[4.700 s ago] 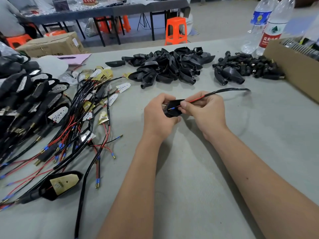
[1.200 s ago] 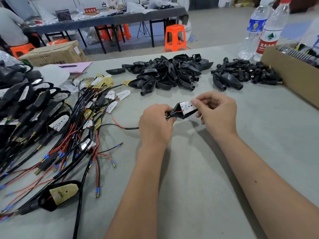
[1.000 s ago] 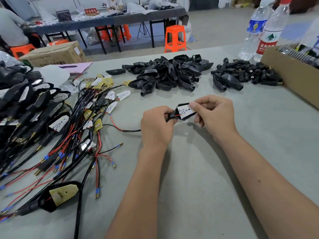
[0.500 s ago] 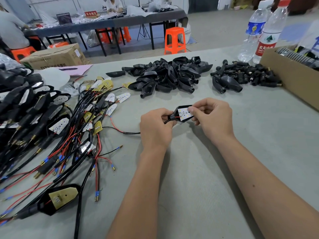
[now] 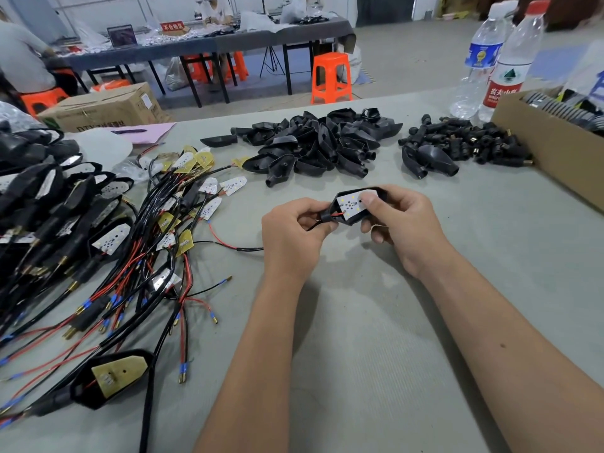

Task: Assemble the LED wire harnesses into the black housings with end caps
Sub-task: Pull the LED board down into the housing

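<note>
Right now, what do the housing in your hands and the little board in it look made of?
Housing: looks like black moulded plastic, matte with a dull sheen on its rim. LED board: thin rigid white-coated sheet with small yellow chips and dark dots; probably a circuit board, base material unclear.

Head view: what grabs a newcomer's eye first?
Centre frame, the left hand and right hand hold one black housing with a white LED board seated in it, above the grey table. To the left sprawls a tangle of red and black wire harnesses. Behind the hands lies a heap of empty black housings.
</note>
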Demonstrator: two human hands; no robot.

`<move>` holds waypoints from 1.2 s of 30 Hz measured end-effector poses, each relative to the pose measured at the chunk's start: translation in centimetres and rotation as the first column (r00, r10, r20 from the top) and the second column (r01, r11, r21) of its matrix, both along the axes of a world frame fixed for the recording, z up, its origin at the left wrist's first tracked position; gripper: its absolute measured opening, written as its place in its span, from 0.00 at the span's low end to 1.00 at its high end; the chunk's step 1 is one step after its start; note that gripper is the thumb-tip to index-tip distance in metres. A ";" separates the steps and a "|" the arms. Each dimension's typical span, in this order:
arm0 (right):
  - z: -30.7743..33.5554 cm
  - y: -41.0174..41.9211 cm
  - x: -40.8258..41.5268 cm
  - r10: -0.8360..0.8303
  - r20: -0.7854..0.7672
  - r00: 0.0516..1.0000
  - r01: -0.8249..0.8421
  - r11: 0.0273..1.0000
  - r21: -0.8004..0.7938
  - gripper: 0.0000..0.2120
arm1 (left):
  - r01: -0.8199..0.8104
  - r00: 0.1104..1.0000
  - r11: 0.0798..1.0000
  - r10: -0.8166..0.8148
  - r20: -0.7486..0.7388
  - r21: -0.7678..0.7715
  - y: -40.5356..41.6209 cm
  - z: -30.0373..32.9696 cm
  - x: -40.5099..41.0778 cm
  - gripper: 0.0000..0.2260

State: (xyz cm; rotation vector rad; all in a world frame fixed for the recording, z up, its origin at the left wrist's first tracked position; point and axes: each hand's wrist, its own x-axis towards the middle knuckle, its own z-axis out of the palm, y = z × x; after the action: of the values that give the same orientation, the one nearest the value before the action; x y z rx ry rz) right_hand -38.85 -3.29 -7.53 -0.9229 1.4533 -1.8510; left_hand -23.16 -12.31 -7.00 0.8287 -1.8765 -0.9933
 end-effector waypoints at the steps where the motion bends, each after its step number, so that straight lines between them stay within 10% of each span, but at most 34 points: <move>1: 0.0 0.0 0.1 0.010 -0.006 1.000 -0.010 1.000 0.004 0.07 | -0.003 1.000 1.000 0.003 0.001 -0.002 0.0 0.0 0.0 0.13; 17: 0.0 0.1 -0.2 0.033 0.042 0.999 -0.033 0.999 0.003 0.06 | -0.028 0.998 0.999 0.030 0.051 -0.045 0.2 0.2 0.2 0.13; 28: 0.1 -0.3 -1.3 -0.378 0.225 0.898 0.387 0.922 0.003 0.03 | -0.276 0.896 0.935 0.334 0.291 -0.222 -2.3 0.9 3.9 0.06; 36: 0.1 0.1 -2.3 -0.518 0.200 0.832 0.521 0.853 0.039 0.05 | -0.246 0.967 0.953 0.253 -0.022 0.176 -3.7 1.6 5.9 0.05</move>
State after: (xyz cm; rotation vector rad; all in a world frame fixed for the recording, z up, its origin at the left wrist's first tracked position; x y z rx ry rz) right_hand -41.13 -3.24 -7.42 -0.3321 1.6701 -2.2668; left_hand -17.28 -16.01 -5.35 1.1070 -1.6163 -1.0135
